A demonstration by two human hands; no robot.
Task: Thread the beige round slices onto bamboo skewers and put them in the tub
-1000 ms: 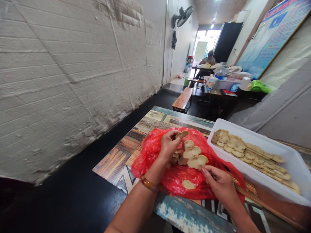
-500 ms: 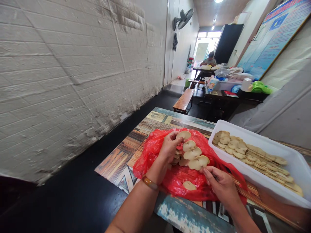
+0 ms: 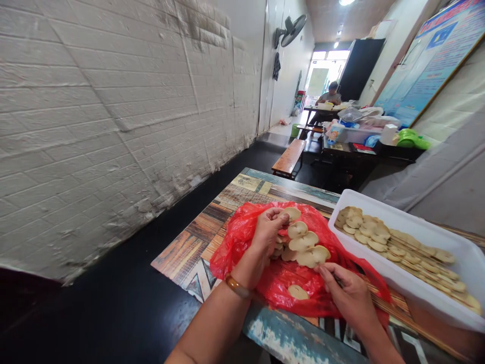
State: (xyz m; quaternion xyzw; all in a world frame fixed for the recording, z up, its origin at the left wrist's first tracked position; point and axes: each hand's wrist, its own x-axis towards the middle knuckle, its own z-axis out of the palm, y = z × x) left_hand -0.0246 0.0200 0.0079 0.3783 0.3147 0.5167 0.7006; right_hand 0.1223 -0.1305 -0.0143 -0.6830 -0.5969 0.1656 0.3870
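Red plastic bag [image 3: 242, 237] spread on the patterned table [image 3: 197, 247], near edge. Right hand [image 3: 350, 298] closest to the viewer, fingers pinched on the near end of a skewer [image 3: 337, 284]; the stick itself is mostly hidden, so the grip is partly inferred from finger pose. Pale round slices [image 3: 306, 242] sit in a row along the skewer, running up and away from that hand. One loose slice [image 3: 298, 291] lies on the bag just left of the right hand. Left hand [image 3: 267, 235], amber bangle [image 3: 237, 286] on the wrist, fingers closed on the topmost slice [image 3: 292, 213] at the far end of the row. A few more slices are heaped under that palm.

Right of the bag: white tray [image 3: 428, 290], loaded with finished skewers [image 3: 397, 245] laid side by side. Bare sticks [image 3: 394, 311] lie between bag and tray.

Further back: wooden bench [image 3: 290, 155], cluttered dark table [image 3: 364, 146], a seated person [image 3: 330, 94] at the far end, wall fan [image 3: 290, 29] above.
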